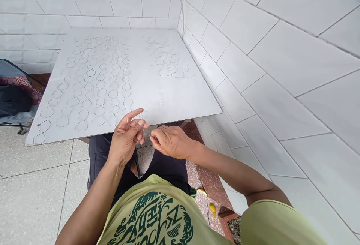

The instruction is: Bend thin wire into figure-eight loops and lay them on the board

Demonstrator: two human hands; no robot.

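My left hand [127, 136] is raised at the board's near edge, its thumb and fingers closed on a thin wire [147, 133]. A rounded loop of that wire shows above the fingertips. To the right, my right hand [172, 142] pinches the wire's other end, fingers curled in. The fine wire is hard to follow between the hands. On the white board [180, 98] before me lie rows of figure-eight wire shapes [99, 115], filling its left and middle. Loose wavy wire pieces [171, 68] lie scattered towards its far right.
White tiled walls [253, 76] meet behind the board and along its right side. A thin cable [181, 8] hangs in the corner. At left stands a folding chair [17, 91] with dark cloth on it. Yellow peel pieces [212, 210] lie low on the right.
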